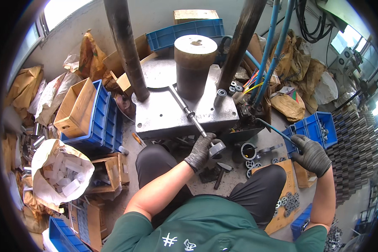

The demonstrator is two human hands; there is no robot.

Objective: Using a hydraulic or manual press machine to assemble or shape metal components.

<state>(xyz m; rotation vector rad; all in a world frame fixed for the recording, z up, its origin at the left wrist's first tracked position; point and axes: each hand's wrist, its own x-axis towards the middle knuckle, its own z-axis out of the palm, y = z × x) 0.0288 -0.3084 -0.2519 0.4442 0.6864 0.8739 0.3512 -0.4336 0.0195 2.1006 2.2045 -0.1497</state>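
My left hand (200, 153), in a dark grey glove, is closed round the near end of a stepped metal shaft (189, 112). The shaft slants over a steel press table (155, 119), its far end beside the thick round ram (193, 71). A grey round metal part (216, 148) sits at the hand, by the shaft's near end; whether they are joined I cannot tell. At the right, my gloved right hand (313, 155) is closed round the end of a thin blue lever (275, 129), which runs to the side of the press. A small bearing-like cylinder (220, 97) stands on the table's right.
Two dark columns (128, 50) flank the ram. A hammer (221, 174) lies on the floor between my knees, near several ring parts (250, 164). Blue crates (109, 119) and a sack of white blocks (63, 172) stand left. Stacked metal parts (355, 155) rise at right.
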